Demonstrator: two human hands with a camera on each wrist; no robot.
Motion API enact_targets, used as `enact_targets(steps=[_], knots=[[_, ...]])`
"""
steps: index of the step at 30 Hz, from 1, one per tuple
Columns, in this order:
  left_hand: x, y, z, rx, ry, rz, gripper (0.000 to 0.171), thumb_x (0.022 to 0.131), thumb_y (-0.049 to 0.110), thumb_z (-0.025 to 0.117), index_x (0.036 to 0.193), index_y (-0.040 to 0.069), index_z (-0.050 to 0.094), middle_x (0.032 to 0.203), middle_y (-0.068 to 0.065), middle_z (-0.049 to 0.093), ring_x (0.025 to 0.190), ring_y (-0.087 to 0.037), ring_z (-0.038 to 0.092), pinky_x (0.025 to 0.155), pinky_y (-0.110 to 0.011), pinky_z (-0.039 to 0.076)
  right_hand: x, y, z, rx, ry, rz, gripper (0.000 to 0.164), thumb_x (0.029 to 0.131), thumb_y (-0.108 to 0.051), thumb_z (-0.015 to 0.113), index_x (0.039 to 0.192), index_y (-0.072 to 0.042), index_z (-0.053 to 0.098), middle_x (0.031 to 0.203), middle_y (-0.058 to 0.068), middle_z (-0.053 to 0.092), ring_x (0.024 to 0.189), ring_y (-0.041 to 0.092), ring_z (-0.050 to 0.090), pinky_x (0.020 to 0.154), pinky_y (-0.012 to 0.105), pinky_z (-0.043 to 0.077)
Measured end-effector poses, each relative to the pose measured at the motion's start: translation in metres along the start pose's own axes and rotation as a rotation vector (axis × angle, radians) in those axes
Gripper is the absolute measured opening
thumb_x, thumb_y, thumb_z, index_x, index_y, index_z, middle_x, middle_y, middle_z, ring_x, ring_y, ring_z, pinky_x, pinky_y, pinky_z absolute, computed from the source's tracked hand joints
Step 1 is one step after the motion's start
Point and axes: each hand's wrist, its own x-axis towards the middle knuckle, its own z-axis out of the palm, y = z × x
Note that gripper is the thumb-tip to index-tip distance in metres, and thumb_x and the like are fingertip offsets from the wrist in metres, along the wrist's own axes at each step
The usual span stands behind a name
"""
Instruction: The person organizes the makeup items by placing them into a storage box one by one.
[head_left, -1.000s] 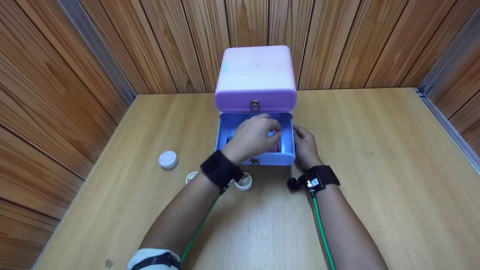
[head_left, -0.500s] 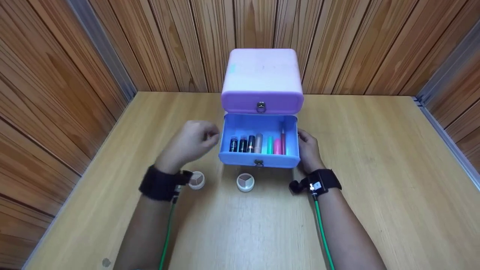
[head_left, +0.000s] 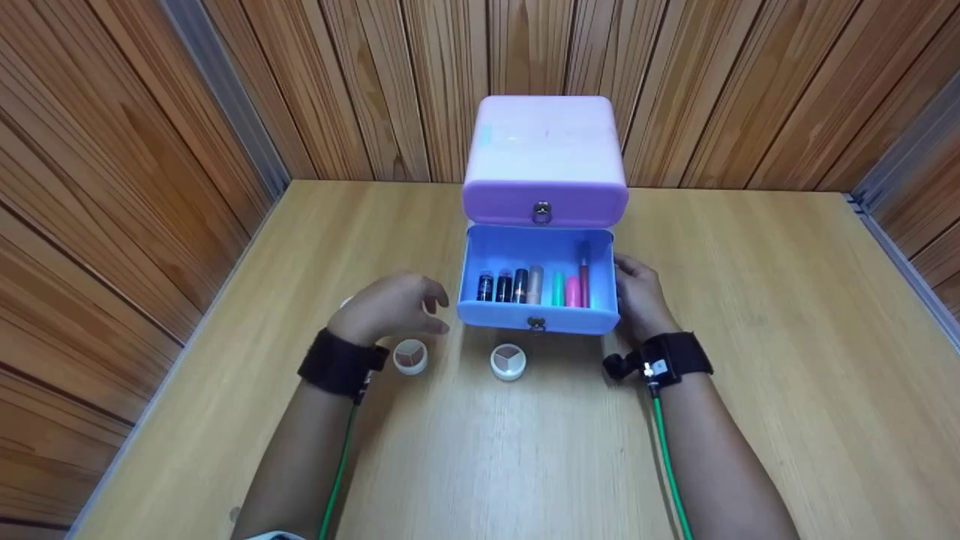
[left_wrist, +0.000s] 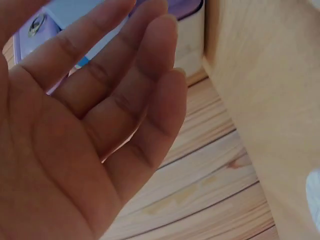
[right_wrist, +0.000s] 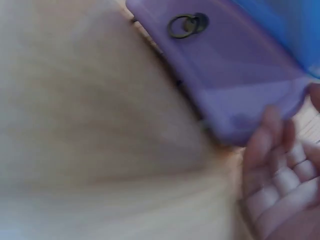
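Note:
My left hand (head_left: 394, 306) hovers left of the pulled-out blue drawer (head_left: 536, 319), its fingers loosely bent and holding nothing; the left wrist view shows the bare palm (left_wrist: 55, 150). Inside the drawer, several cosmetic tubes stand or lean in a row: black ones (head_left: 504, 286), a greyish one (head_left: 535, 285), a green one (head_left: 558, 289), a pink one (head_left: 573, 292) and a long red one (head_left: 584, 281). My right hand (head_left: 641, 296) rests against the drawer unit's right side. In the right wrist view its fingers (right_wrist: 270, 135) touch the corner of a lower purple front (right_wrist: 240, 75).
Two round pots with three-part brown pans, one (head_left: 410, 357) near my left wrist and another (head_left: 508, 362) before the drawer, lie on the wooden table (head_left: 525, 465). A white round piece (head_left: 346, 301) is mostly hidden behind my left hand. The purple upper drawer (head_left: 545, 204) stays closed.
My left hand has come out of the drawer to its left, uncovering the tubes, and its fingers have loosened. The head view has shifted slightly. My right hand stays at the unit's side.

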Motion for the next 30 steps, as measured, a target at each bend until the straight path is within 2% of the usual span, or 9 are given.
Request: enact_targets(steps=[3, 5, 8, 11, 15, 20, 23, 25, 30], knots=[[0.002, 0.007, 0.004, -0.012, -0.018, 0.004, 0.035, 0.081, 0.028, 0.080, 0.108, 0.006, 0.074, 0.097, -0.002, 0.070, 0.087, -0.017, 0.063, 0.075, -0.035, 0.051, -0.013, -0.035, -0.006, -0.204, -0.041, -0.038, 0.040, 0.100, -0.014, 0.053, 0.134, 0.008, 0.050, 0.096, 0.007, 0.062, 0.080, 0.015, 0.062, 0.072, 0.027, 0.052], [0.001, 0.012, 0.005, -0.015, -0.017, 0.002, 0.031, 0.081, 0.030, 0.080, 0.104, 0.009, 0.076, 0.094, 0.002, 0.070, 0.085, -0.015, 0.062, 0.073, -0.033, 0.051, -0.031, -0.064, -0.012, -0.461, -0.070, -0.094, 0.036, 0.099, -0.019, 0.056, 0.125, 0.005, 0.059, 0.094, 0.008, 0.063, 0.080, 0.017, 0.061, 0.072, 0.031, 0.050], [0.000, 0.019, 0.005, 0.004, -0.004, 0.010, 0.026, 0.082, 0.031, 0.080, 0.098, 0.012, 0.078, 0.085, 0.007, 0.068, 0.079, -0.013, 0.061, 0.066, -0.029, 0.050, -0.066, -0.106, -0.018, -0.817, -0.186, -0.131, 0.034, 0.096, -0.031, 0.062, 0.114, -0.003, 0.067, 0.098, 0.007, 0.067, 0.088, 0.021, 0.062, 0.077, 0.040, 0.051], [0.000, 0.025, 0.005, 0.033, 0.015, 0.022, 0.021, 0.083, 0.031, 0.078, 0.095, 0.013, 0.079, 0.077, 0.009, 0.066, 0.070, -0.012, 0.058, 0.059, -0.027, 0.047, -0.098, -0.133, -0.018, -1.022, -0.318, -0.136, 0.034, 0.092, -0.036, 0.068, 0.109, -0.007, 0.070, 0.095, 0.004, 0.069, 0.087, 0.022, 0.063, 0.076, 0.043, 0.052], [-0.001, 0.026, 0.005, 0.070, 0.061, 0.035, 0.014, 0.086, 0.027, 0.076, 0.091, 0.014, 0.080, 0.070, 0.009, 0.064, 0.057, -0.010, 0.051, 0.051, -0.026, 0.040, -0.112, -0.139, -0.013, -1.124, -0.406, -0.095, 0.034, 0.086, -0.038, 0.073, 0.102, -0.007, 0.074, 0.090, 0.002, 0.069, 0.080, 0.019, 0.062, 0.070, 0.040, 0.052], [0.002, 0.021, 0.015, 0.095, 0.092, 0.043, 0.010, 0.086, 0.023, 0.076, 0.082, 0.014, 0.079, 0.063, 0.007, 0.060, 0.051, -0.008, 0.044, 0.047, -0.026, 0.035, -0.094, -0.119, -0.007, -1.207, -0.468, -0.014, 0.034, 0.082, -0.033, 0.078, 0.100, -0.004, 0.075, 0.098, 0.008, 0.070, 0.087, 0.024, 0.063, 0.075, 0.047, 0.052], [0.007, 0.017, 0.022, 0.075, 0.083, 0.028, 0.009, 0.085, 0.022, 0.076, 0.082, 0.014, 0.078, 0.062, 0.006, 0.059, 0.050, -0.008, 0.044, 0.047, -0.026, 0.036, -0.086, -0.109, -0.001, -1.234, -0.499, -0.064, 0.025, 0.080, -0.024, 0.080, 0.094, -0.003, 0.077, 0.092, 0.007, 0.070, 0.084, 0.023, 0.063, 0.073, 0.044, 0.052], [0.010, 0.015, 0.024, 0.059, 0.072, 0.019, 0.009, 0.085, 0.022, 0.076, 0.085, 0.013, 0.078, 0.063, 0.006, 0.059, 0.051, -0.008, 0.046, 0.047, -0.026, 0.037, -0.083, -0.106, 0.001, -1.234, -0.508, -0.108, 0.016, 0.080, -0.019, 0.080, 0.088, -0.006, 0.078, 0.084, 0.002, 0.069, 0.076, 0.019, 0.060, 0.067, 0.039, 0.051], [0.010, 0.017, 0.022, 0.069, 0.035, 0.051, 0.016, 0.088, 0.026, 0.073, 0.085, 0.011, 0.078, 0.061, 0.007, 0.054, 0.051, -0.009, 0.044, 0.048, -0.027, 0.036, -0.085, -0.104, -0.001, -1.238, -0.491, -0.182, 0.007, 0.081, -0.017, 0.078, 0.077, -0.011, 0.078, 0.068, -0.006, 0.058, 0.061, 0.013, 0.045, 0.054, 0.031, 0.039]])
